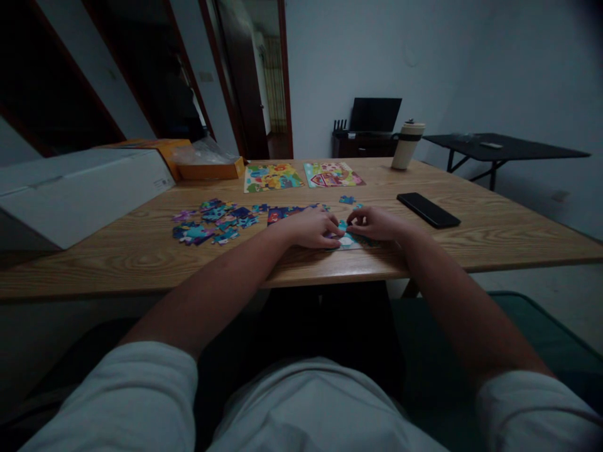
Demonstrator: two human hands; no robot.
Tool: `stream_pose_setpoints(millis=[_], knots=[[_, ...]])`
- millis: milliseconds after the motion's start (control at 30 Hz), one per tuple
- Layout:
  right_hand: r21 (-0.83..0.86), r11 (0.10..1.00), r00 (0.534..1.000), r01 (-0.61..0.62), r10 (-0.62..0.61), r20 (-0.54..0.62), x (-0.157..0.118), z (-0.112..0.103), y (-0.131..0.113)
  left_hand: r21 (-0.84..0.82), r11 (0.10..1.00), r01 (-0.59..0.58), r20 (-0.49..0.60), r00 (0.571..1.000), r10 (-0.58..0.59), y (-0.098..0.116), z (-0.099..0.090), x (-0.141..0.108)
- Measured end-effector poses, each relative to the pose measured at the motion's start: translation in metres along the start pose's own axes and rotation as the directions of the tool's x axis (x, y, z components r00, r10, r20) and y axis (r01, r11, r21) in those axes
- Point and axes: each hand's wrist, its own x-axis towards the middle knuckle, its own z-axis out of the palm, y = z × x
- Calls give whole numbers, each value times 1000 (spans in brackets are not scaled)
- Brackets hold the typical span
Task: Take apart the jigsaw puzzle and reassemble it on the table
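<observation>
Both hands rest over a partly hidden jigsaw section (347, 240) near the table's front edge. My left hand (315, 227) lies palm down on it, fingers spread and pointing right. Close to its fingertips, my right hand (374, 223) has its thumb and fingers curled together at a small teal puzzle piece (343, 224). A dark blue and red puzzle part (277, 215) shows beyond my left hand. Further left lies a pile of loose blue, teal and purple pieces (219, 216). One loose piece (347, 199) sits just beyond my right hand.
Two colourful picture sheets (273, 177) (333, 174) lie at the table's back. A white box (89, 194) and an orange box with plastic wrap (211, 171) stand on the left. A black phone (428, 209) and a cream cup (407, 147) are on the right.
</observation>
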Motion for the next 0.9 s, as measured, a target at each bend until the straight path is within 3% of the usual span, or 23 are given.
stream_pose_setpoints(millis=[167,233,300,400,567,900], knots=[[118,990,997,76,-76,0,-6,-2,-5,-86,978,188,-200,959,-201,-21,-32,-12],[159,984,995,84,-90,33,-10,-3,-11,-103,963,248,-197,944,-265,-30,-45,-19],[156,985,994,81,-91,63,-13,-2,-17,-90,954,285,-111,949,-294,-37,-49,-26],[114,990,994,78,-86,68,-15,-1,-20,-66,957,284,5,959,-284,-41,-36,-34],[119,990,995,70,-78,57,-14,-1,-18,-122,963,239,49,971,-234,-39,-11,-40],[94,995,998,44,-47,38,-13,-1,-11,-219,943,249,97,968,-233,-35,-9,-42]])
